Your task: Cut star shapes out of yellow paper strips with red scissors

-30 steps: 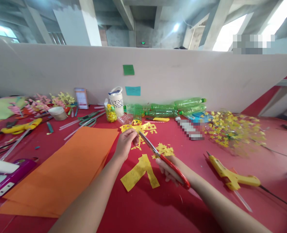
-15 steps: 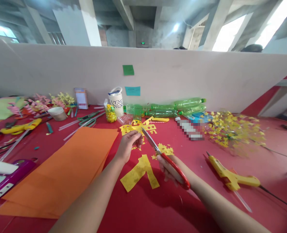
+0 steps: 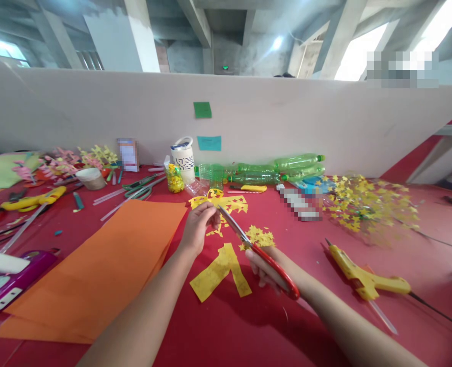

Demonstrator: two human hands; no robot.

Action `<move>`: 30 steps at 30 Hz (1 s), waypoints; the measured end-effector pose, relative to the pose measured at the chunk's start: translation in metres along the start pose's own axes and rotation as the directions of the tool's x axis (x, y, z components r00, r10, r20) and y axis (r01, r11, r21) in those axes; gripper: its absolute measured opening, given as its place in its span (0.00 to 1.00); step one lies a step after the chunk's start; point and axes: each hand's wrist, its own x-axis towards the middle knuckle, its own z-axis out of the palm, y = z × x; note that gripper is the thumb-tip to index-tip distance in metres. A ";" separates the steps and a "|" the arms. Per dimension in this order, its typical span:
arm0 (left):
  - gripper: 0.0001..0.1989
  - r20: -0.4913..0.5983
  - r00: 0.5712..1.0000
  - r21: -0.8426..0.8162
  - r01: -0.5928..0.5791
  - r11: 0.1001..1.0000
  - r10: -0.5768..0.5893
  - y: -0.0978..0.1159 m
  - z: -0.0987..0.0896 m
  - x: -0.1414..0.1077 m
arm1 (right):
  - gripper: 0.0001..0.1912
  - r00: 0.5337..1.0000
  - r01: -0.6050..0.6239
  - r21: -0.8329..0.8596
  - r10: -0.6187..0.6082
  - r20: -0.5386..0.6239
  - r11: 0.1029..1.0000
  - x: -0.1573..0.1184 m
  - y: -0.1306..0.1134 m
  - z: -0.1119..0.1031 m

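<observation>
My right hand (image 3: 266, 265) is wrapped around the red handles of a pair of scissors (image 3: 235, 224). Their tips point up and left, close by the fingers of my left hand (image 3: 200, 224). That hand is closed in a pinch on a yellow paper piece (image 3: 215, 201), mostly hidden by the fingers. Yellow scraps with star-shaped holes (image 3: 238, 204) lie just beyond both hands. A heap of cut yellow stars (image 3: 260, 236) is beside the scissor blades. Nearer to me, two joined-looking yellow strips (image 3: 212, 278) rest on the red table.
Orange sheets (image 3: 107, 265) cover the table's left side. At right lies a yellow glue gun (image 3: 363, 278), with a yellow star bunch (image 3: 367, 204) behind it. Green bottles (image 3: 256, 176), a white cup (image 3: 182, 160) and a yellow cutter (image 3: 254, 188) are along the back.
The yellow strip that stuck out to the upper right past the scissor tips no longer shows. Both hands have shifted slightly left.
</observation>
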 end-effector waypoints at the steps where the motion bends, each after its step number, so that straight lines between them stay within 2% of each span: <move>1: 0.07 0.001 1.000 0.002 0.001 1.000 -0.001 0.000 0.000 0.000 | 0.27 1.000 -0.003 -0.004 0.003 -0.003 1.000 0.000 0.000 0.000; 18: 0.07 0.001 1.000 0.020 -0.001 1.000 0.001 -0.001 -0.002 0.001 | 0.26 0.998 -0.067 -0.037 0.067 0.000 0.997 0.001 -0.002 -0.001; 30: 0.08 -0.014 1.000 0.034 0.008 0.999 -0.008 0.000 -0.002 0.001 | 0.25 0.999 -0.046 -0.003 0.046 0.012 0.999 0.002 0.000 -0.001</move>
